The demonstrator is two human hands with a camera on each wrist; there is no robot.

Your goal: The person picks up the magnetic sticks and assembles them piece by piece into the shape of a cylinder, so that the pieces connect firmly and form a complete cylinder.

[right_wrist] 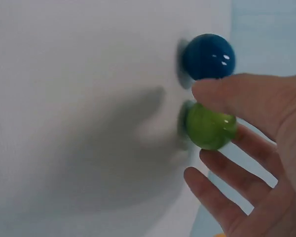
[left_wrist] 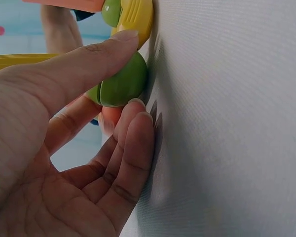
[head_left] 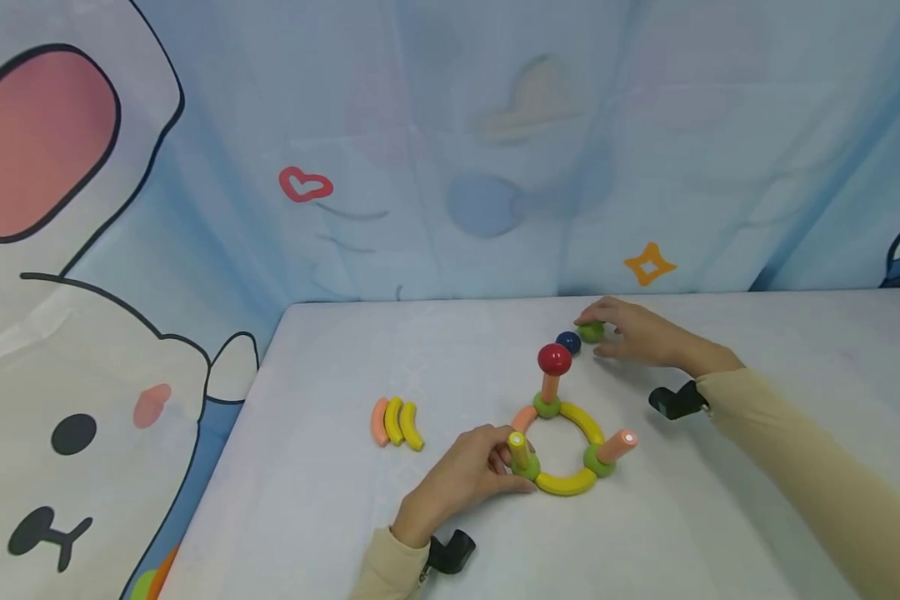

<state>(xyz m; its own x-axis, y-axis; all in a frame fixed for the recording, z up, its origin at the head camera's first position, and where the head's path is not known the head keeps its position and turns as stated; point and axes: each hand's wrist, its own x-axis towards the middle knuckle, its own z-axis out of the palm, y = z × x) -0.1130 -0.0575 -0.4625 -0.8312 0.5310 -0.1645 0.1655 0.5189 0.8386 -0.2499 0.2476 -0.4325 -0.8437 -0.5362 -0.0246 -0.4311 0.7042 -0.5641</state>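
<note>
My left hand holds a green connector ball at the near left of a toy ring; its thumb lies against the ball and its other fingers curve below. The ring joins yellow arcs and an orange arc through green balls. Pegs rise from these balls: a yellow one, an orange one, and another orange one topped by a red ball. At the back, my right hand has thumb and fingers around a loose green ball. A blue ball sits beside it.
On the white table, left of the ring, lie an orange arc and two yellow arcs side by side. A printed blue curtain hangs behind the table's back edge, close beyond the loose balls.
</note>
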